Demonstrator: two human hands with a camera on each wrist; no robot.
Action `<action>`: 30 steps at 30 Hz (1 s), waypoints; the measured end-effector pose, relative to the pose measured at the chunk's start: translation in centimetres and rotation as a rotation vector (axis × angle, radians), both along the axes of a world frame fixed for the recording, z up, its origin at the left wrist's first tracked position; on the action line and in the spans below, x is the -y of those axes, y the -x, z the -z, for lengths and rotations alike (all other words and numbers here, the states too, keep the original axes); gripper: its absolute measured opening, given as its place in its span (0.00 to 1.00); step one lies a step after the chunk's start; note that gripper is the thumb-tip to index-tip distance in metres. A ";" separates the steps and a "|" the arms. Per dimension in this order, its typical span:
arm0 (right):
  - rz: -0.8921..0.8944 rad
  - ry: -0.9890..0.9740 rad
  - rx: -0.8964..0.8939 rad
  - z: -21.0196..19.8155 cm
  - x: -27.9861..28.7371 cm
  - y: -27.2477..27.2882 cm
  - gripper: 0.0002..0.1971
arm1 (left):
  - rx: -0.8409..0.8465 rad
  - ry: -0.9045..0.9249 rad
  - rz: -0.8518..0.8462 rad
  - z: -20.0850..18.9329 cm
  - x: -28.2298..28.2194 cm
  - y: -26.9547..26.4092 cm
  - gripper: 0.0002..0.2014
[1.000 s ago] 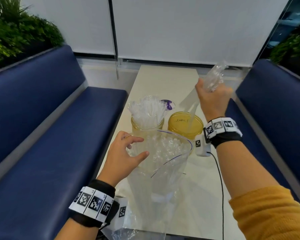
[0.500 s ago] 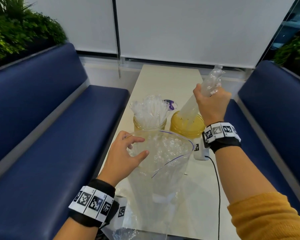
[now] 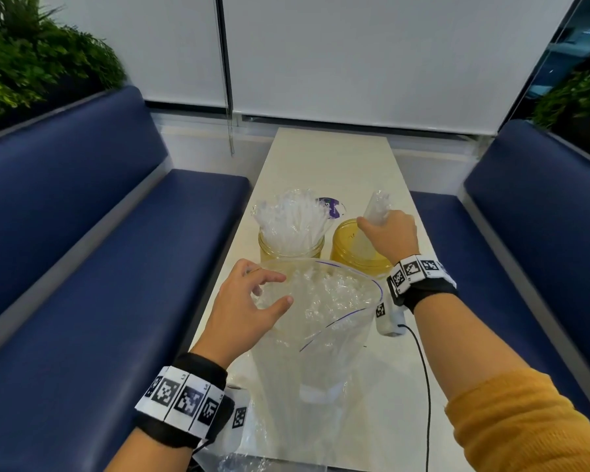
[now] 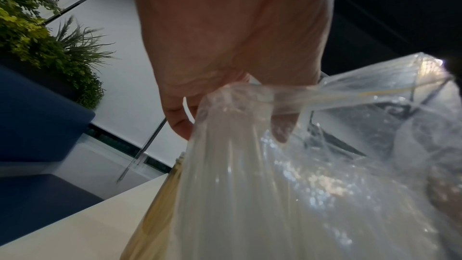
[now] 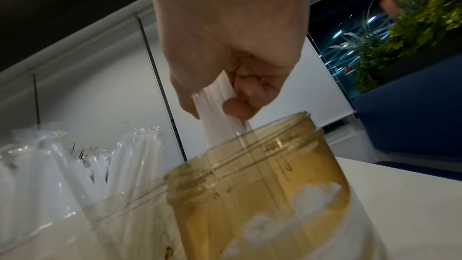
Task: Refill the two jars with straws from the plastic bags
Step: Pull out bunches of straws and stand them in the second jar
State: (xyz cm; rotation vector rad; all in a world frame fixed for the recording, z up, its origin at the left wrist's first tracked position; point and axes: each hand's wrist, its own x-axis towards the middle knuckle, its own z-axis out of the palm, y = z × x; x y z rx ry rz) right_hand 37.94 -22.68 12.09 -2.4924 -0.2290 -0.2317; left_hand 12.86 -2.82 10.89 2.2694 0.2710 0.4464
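Note:
Two amber jars stand mid-table. The left jar is packed with wrapped clear straws. Over the right jar my right hand grips a bundle of straws whose lower ends reach into the jar's mouth. The right wrist view shows that hand curled round the straws above the jar. In front stands an open clear plastic bag holding several straws. My left hand holds its rim, and in the left wrist view its fingers pinch the bag's edge.
The narrow white table runs between two blue benches. A purple-labelled lid lies behind the jars. Another crumpled plastic bag lies at the near edge. A black cable trails from my right wrist.
My right hand has come down with the straw bundle from above the table to the right jar's mouth. The left hand has stayed on the bag's rim.

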 end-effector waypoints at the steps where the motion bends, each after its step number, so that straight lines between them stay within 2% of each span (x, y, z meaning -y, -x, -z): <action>1: 0.013 0.036 -0.050 -0.2 0.0 0.0 0.25 | -0.001 -0.002 0.005 0.0 0.0 0.0 0.14; 4: 0.034 0.245 -0.127 -1.6 0.4 0.0 0.33 | -0.004 -0.005 0.018 -0.2 0.0 -0.1 0.14; 6: 0.045 0.294 -0.127 -2.6 0.6 0.1 0.37 | -0.015 -0.013 0.020 -0.3 -0.1 -0.1 0.14; 8: 0.052 0.194 -0.067 -3.0 0.7 0.3 0.40 | -0.024 -0.019 0.023 -0.4 -0.1 -0.1 0.14; 10: -0.001 0.017 0.040 -3.2 0.4 0.2 0.42 | -0.027 -0.020 0.028 -0.5 0.0 -0.1 0.13; 11: -0.056 -0.037 0.093 -3.2 0.1 0.0 0.40 | -0.027 -0.017 0.032 -0.5 0.0 -0.1 0.13; 13: -0.188 -0.004 0.113 -2.9 -0.4 -0.4 0.35 | -0.028 -0.011 0.041 -0.7 0.1 0.0 0.13; 17: -0.318 0.347 -0.077 -1.7 -0.8 -0.8 0.26 | -0.036 -0.023 0.075 -0.9 0.1 0.2 0.15; 19: -0.303 0.344 -0.002 -2.2 -0.7 -0.5 0.24 | -0.061 -0.029 0.109 -1.1 0.1 0.3 0.20; 22: -0.270 0.329 0.209 -5.3 -1.0 1.1 0.20 | -0.097 -0.037 0.147 -1.6 0.0 0.4 0.26; 25: -0.339 0.218 0.327 -9.3 -2.1 4.7 0.16 | -0.099 -0.051 0.136 -1.9 -0.2 0.2 0.28; 27: -0.448 0.174 0.351 -11.1 -3.1 8.0 0.18 | -0.092 -0.052 0.126 -1.9 -0.3 0.1 0.28; 30: -0.646 0.337 0.255 -10.7 -4.5 12.6 0.19 | -0.081 -0.011 0.129 -1.8 -0.5 0.2 0.30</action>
